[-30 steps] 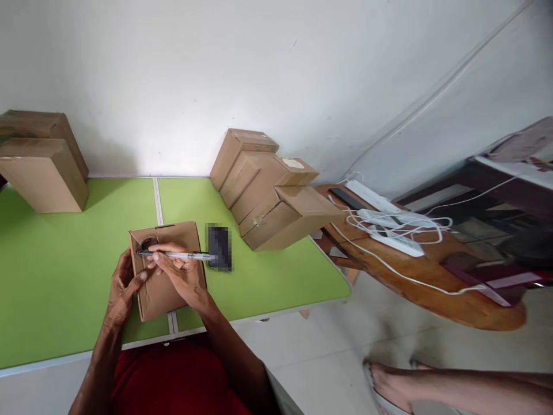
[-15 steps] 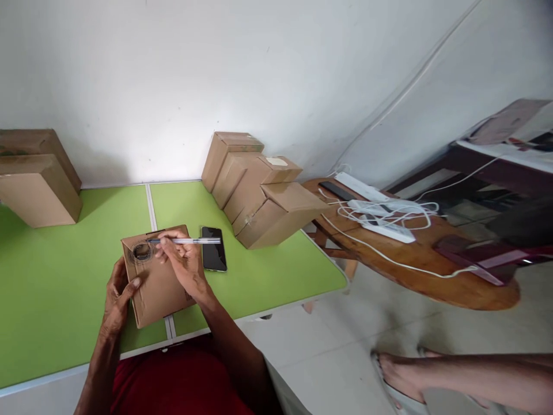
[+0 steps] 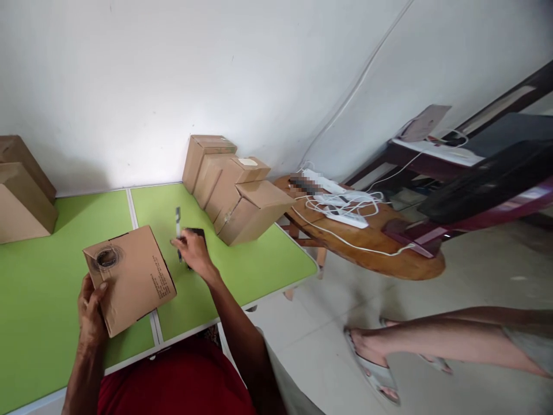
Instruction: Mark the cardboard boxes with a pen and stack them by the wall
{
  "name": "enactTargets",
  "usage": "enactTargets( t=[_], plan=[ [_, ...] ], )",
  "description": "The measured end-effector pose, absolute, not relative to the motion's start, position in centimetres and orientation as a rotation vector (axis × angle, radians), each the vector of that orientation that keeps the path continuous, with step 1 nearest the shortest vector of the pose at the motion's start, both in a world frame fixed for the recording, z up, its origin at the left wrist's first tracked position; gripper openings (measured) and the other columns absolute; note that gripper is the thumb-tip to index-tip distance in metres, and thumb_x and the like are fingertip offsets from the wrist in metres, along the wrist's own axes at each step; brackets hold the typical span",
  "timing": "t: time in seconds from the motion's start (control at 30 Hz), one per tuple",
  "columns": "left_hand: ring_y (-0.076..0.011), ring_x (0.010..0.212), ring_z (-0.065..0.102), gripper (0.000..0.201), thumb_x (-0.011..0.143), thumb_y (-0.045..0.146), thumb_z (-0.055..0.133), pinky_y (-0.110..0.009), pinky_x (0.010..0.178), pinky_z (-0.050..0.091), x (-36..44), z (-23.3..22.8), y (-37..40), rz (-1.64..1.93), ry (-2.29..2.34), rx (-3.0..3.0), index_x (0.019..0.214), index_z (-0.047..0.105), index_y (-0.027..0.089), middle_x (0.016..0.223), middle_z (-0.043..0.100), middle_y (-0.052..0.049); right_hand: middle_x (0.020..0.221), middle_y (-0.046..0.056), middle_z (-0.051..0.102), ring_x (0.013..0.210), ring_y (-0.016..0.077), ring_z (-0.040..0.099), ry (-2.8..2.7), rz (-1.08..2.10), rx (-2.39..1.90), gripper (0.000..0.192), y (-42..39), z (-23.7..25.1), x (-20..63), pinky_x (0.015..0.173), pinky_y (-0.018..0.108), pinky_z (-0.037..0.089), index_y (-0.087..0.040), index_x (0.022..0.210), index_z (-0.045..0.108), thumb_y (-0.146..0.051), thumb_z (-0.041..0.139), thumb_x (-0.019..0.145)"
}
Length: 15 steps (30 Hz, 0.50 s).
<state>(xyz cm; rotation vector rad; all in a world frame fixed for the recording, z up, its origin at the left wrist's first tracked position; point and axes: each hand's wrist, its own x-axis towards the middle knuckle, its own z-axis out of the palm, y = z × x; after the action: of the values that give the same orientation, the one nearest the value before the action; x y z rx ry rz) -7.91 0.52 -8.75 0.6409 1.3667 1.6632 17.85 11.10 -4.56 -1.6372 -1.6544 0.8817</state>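
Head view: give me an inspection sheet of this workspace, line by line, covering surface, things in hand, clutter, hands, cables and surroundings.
Surface: green table, a pale seam across it.
Things in hand: box with a dark ring near one corner; pen, near upright.
Clutter: phone, partly hidden by the right hand; other boxes in two groups toward the wall.
Hands: left hand grips the box's left side; right hand holds the pen.
Cables: white cables tangled over power strips on a wooden table.
Surroundings: white wall; another person's legs at right.
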Motion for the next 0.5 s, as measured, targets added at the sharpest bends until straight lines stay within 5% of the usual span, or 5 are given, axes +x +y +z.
enactTargets(
  t=[0.13,0.27,0.5],
  plan=[
    [-0.0233,0.088,0.067,0.067,0.055,0.055,0.093,-0.031,0.073,0.054,-7.9,-8.5,0.5,1.678,1.401,0.600,0.111,0.074,0.023,0.105,0.075,-0.003,0.106,0.016,0.084,0.105,0.0300,0.080,-1.809,0.843,-1.849,0.004,11.0,-6.6,15.3,0.086,0.035,0.057,-0.016,0.102,0.076,-0.019,0.077,0.104],
    [-0.0228,0.087,0.065,0.064,0.053,0.055,0.091,-0.030,0.071,0.052,-8.1,-8.7,0.8,1.686,1.422,0.587,0.106,0.073,0.023,0.100,0.074,-0.002,0.127,0.025,0.082,0.117,0.0344,0.079,-1.901,0.797,-1.964,0.020,10.6,-7.1,14.6,0.090,0.038,0.055,-0.012,0.126,0.075,-0.020,0.070,0.109],
    [-0.0239,0.090,0.066,0.066,0.054,0.054,0.093,-0.031,0.073,0.053,-8.0,-8.7,0.8,1.660,1.406,0.596,0.109,0.075,0.022,0.103,0.075,-0.003,0.120,0.017,0.084,0.113,0.0301,0.079,-1.961,0.677,-1.983,0.018,9.6,-6.5,16.0,0.089,0.034,0.052,-0.017,0.123,0.075,-0.029,0.071,0.111]
  ],
)
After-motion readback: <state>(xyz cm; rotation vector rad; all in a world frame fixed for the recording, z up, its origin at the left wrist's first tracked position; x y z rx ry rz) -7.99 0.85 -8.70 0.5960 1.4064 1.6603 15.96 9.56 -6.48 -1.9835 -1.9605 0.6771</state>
